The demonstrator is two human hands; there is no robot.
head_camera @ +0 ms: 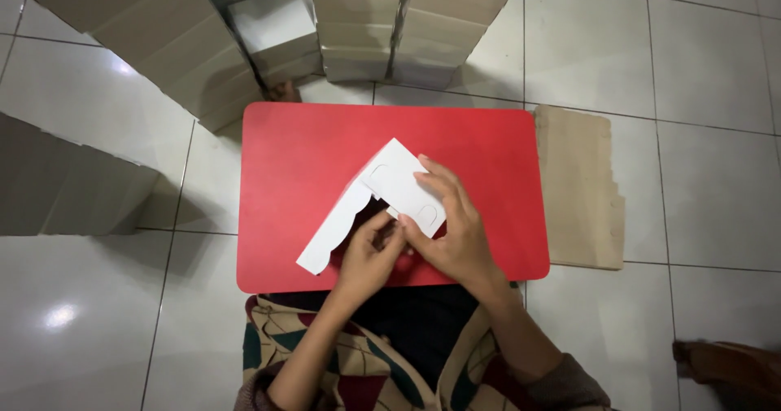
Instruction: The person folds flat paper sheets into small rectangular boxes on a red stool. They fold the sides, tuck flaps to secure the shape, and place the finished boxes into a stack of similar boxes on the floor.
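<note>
Red table (309,150) | white die-cut carton blank (382,191) lies mid-table toward near edge, half folded | right hand (455,232) flat on top panel, fingers spread, pressing | left hand (370,256) pinches lower flap, closed on it | judgement: hold panel firm, crease along score, seat tab squarely | folded boxes (407,28) stacked beyond far edge.
</note>
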